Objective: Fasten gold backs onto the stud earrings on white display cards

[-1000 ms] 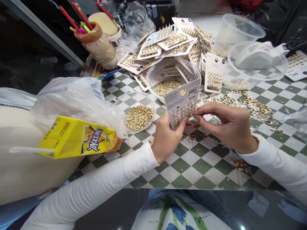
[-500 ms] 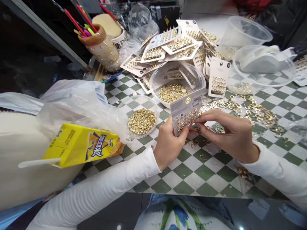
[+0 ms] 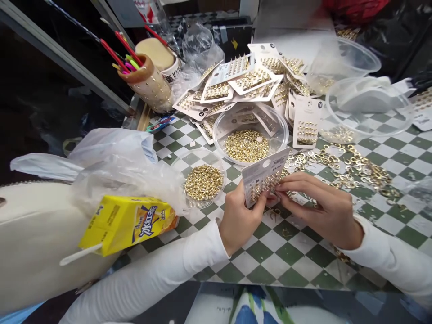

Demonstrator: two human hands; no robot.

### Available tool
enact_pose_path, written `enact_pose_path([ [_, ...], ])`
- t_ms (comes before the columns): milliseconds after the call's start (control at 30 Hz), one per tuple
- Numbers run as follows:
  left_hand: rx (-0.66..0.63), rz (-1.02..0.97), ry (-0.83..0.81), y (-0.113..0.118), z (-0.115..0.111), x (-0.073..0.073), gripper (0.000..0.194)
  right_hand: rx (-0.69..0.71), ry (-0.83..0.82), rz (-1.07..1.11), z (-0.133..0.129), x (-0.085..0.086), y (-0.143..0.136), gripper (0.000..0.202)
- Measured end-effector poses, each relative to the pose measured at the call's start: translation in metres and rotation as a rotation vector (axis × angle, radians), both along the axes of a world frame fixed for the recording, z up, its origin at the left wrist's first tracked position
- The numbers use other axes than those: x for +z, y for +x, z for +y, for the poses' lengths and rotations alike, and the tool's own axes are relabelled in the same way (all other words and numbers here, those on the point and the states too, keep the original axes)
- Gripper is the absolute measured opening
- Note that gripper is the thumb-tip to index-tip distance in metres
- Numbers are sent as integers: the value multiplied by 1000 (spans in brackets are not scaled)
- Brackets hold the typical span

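My left hand (image 3: 241, 218) grips an earring card (image 3: 265, 173) by its lower left edge, the card standing tilted with its printed back toward me. Rows of small gold pieces stick out of this side. At the card's right edge, the fingertips of my right hand (image 3: 320, 209) are pinched together; whatever they hold is too small to make out. Just behind the card stands a clear tub (image 3: 283, 130) with tiny gold earring backs (image 3: 246, 145) inside. Left of it, a shallow clear lid (image 3: 180, 168) carries another heap of gold backs (image 3: 203, 181). Loose gold hooks and hoops (image 3: 364, 168) lie scattered beyond my right hand.
A pile of filled earring cards (image 3: 236, 74) rises at the back, with one card (image 3: 307, 121) leaning in front. Clear plastic tubs (image 3: 369, 105) stand at right. A yellow drink carton (image 3: 124, 225), a plastic bag (image 3: 118, 166) and a pen cup (image 3: 148, 83) occupy the left.
The whole scene sits slightly lower in the view, as the camera has tilted up. Both hands stay at the card, which leans a little more; the right fingertips remain at its edge.
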State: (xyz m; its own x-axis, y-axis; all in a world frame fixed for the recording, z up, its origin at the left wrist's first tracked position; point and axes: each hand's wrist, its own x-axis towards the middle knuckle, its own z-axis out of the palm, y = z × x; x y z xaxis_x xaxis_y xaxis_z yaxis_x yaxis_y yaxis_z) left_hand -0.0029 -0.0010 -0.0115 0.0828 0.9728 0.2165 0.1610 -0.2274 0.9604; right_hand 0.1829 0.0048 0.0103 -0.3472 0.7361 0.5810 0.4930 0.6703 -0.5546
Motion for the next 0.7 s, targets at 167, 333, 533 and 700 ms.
enact_pose_path([
  [167,1,-4,-21,1,1,-2,10,-11,19,7,1,0,0,25],
  [333,-11,0,-22,1,2,-3,10,-22,15,3,2,0,0,26],
  [533,-21,-12,-31,0,2,-2,11,-19,-9,51,4,1,-1,25],
  [700,-19,43,24,-1,4,-1,19,-13,-51,72,4,-1,0,28],
])
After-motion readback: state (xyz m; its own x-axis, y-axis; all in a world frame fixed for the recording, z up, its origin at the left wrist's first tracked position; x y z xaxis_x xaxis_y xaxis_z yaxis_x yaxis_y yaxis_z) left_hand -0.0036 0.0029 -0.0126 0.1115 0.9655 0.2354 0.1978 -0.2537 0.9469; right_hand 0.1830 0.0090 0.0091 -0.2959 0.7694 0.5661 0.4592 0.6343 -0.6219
